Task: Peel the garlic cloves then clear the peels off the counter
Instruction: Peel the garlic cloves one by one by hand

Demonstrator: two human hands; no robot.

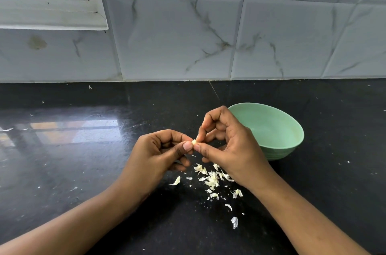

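Observation:
A small pale garlic clove is held above the black counter, mostly hidden by fingertips. My left hand pinches it between thumb and forefinger. My right hand pinches the same clove from the right, its fingers curled over it. Below the hands, a scatter of several white garlic peels lies on the counter. A light green bowl stands just right of my right hand; the part of its inside that I see holds nothing.
A marble-patterned tiled wall rises behind the counter, with a window sill at the upper left. Stray peel flecks lie nearer the front edge and a few at the far left.

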